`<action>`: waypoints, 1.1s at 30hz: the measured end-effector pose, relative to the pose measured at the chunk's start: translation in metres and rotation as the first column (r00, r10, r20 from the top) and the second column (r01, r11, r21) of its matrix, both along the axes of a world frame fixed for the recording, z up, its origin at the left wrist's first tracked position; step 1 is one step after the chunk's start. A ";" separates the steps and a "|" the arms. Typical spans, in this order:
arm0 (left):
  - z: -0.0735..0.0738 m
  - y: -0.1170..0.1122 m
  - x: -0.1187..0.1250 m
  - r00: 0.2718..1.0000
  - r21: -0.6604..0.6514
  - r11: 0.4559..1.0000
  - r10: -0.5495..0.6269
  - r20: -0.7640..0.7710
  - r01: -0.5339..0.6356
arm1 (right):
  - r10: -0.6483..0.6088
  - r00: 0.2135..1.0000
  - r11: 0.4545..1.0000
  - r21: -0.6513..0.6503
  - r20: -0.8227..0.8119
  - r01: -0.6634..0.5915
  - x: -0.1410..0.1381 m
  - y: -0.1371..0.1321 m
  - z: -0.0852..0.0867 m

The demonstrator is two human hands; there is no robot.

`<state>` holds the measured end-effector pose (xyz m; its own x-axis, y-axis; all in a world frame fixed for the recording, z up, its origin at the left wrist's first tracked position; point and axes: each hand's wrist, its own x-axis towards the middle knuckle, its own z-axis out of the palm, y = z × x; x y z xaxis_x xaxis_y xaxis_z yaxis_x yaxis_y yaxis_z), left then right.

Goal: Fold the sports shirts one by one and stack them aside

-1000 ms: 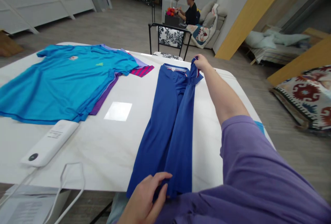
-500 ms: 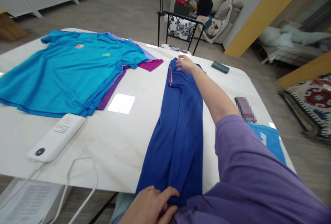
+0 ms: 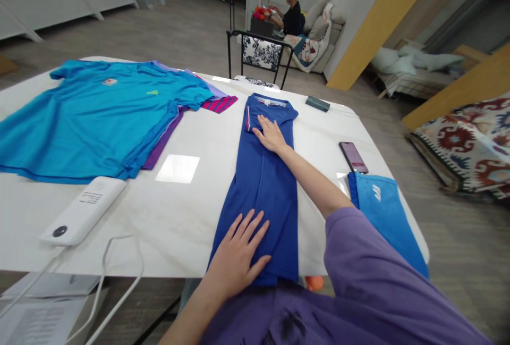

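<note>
A dark blue shirt (image 3: 255,185), folded lengthwise into a long strip, runs from the near table edge toward the far side. Its collar, trimmed in white and red, is at the far end, and a striped sleeve cuff shows at the left. My left hand (image 3: 239,254) lies flat on the near part of the shirt, fingers spread. Close to the collar, my right hand (image 3: 270,133) rests open on the fabric, palm down. Neither hand grips the cloth.
Left on the white table (image 3: 179,238) lies a pile of shirts, turquoise shirt (image 3: 103,116) uppermost. A white power bank (image 3: 84,211) with cable sits nearer. At right are a phone (image 3: 353,157), a folded light blue garment (image 3: 388,212) and a dark box (image 3: 317,103). A chair (image 3: 261,52) stands beyond; a person sits behind.
My right hand has come back from the collar, uncovering it, and now lies flat. My left hand has moved forward from the near hem and opened out on the shirt. The view has shifted slightly.
</note>
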<state>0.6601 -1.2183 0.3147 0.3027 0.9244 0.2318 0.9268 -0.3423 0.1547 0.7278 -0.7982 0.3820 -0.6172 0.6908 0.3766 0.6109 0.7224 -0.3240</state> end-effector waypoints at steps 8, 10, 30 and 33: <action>-0.006 -0.017 -0.014 0.998 0.085 0.995 -0.059 -0.028 0.061 | -0.154 0.985 0.979 -0.143 -0.071 0.143 0.131 -0.031 -0.015; -0.004 -0.024 -0.024 0.997 0.074 0.995 -0.071 -0.029 0.073 | -0.220 0.964 0.959 -0.214 -0.146 0.187 0.153 -0.011 -0.019; -0.012 -0.047 -0.120 0.992 0.086 0.996 0.032 -0.124 -0.021 | -0.140 0.874 0.776 -0.600 -0.465 -0.196 0.167 0.192 0.020; -0.011 -0.048 -0.119 0.991 0.088 0.995 0.048 -0.126 -0.037 | -0.215 0.882 0.763 -0.636 -0.419 -0.116 0.159 0.199 0.028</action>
